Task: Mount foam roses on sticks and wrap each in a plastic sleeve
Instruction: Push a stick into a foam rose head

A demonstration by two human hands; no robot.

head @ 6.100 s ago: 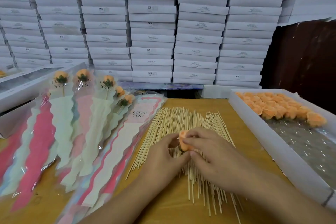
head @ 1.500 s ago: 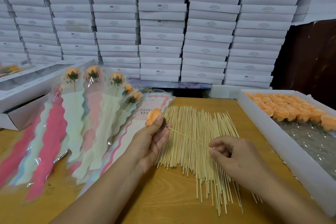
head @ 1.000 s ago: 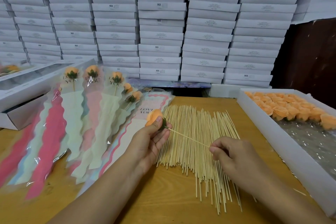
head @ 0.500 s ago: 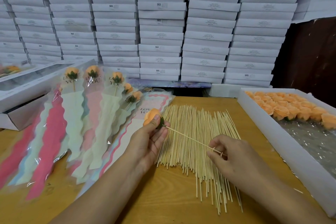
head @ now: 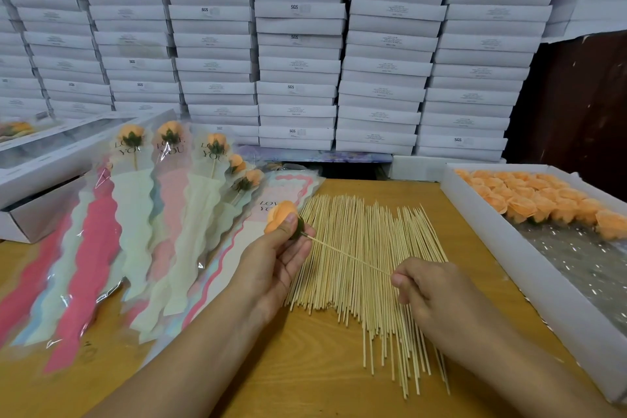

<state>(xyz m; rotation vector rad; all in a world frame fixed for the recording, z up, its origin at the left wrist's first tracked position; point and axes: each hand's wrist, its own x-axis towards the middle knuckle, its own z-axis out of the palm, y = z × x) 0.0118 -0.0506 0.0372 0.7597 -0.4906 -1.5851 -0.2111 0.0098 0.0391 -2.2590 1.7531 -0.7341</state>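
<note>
Rose going onto stick — mounting step, mid-bench.
Left hand (head: 274, 265) pinches foam rose (head: 279, 215); right hand (head: 431, 288) pinches stick (head: 346, 256) w/ tip at rose base. Next, I'd judge: seat firmly, then sleeve from left pile (head: 217, 268). Five wrapped roses (head: 132, 136) far left; loose sticks (head: 366, 268) and tray roses (head: 536, 197) — too many to count.

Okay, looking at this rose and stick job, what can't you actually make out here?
Head view, all of it:
- Stick tip: hidden inside the rose that the left hand holds.
- Stick's far end: covered by the right hand.
- Box labels: small print unreadable.
- Rose tray: cut off at the right edge.
</note>
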